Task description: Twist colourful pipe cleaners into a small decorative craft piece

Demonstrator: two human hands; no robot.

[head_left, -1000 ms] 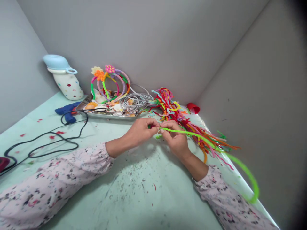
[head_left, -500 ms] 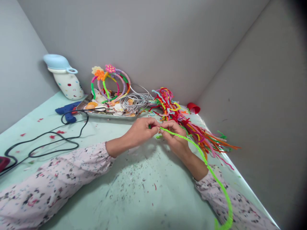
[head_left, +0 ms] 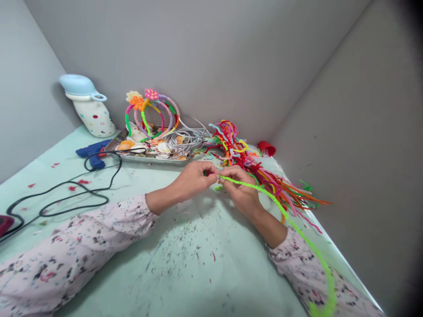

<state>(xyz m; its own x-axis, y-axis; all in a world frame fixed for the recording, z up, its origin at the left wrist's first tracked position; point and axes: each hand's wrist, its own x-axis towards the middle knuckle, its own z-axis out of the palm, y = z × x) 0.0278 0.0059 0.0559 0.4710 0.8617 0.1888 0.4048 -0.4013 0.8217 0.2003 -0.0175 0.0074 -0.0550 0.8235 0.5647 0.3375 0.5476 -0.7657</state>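
My left hand (head_left: 194, 180) and my right hand (head_left: 239, 190) meet in front of me, fingertips close together. Both pinch a bright green pipe cleaner (head_left: 261, 188), with a small red bit (head_left: 206, 173) showing at the left fingertips. The pipe cleaner's long free end curves down and right, across my right sleeve (head_left: 297, 273), and its tip runs out of view at the bottom. Just beyond my right hand lies a heap of multicoloured pipe cleaners (head_left: 231, 143), with strands fanning right.
A metal tray (head_left: 155, 160) holds pipe-cleaner hair bands (head_left: 152, 114), grey cable (head_left: 185, 141) and shells. At left are a blue glue gun (head_left: 92, 152), black cord (head_left: 66, 198) and a spotted jug (head_left: 95, 116). A red cup (head_left: 266, 148) sits behind. Scraps dot the pale green table (head_left: 198, 273).
The free end of the green pipe cleaner has swung from out at the right down over my right sleeve. My hands have stayed almost in place.
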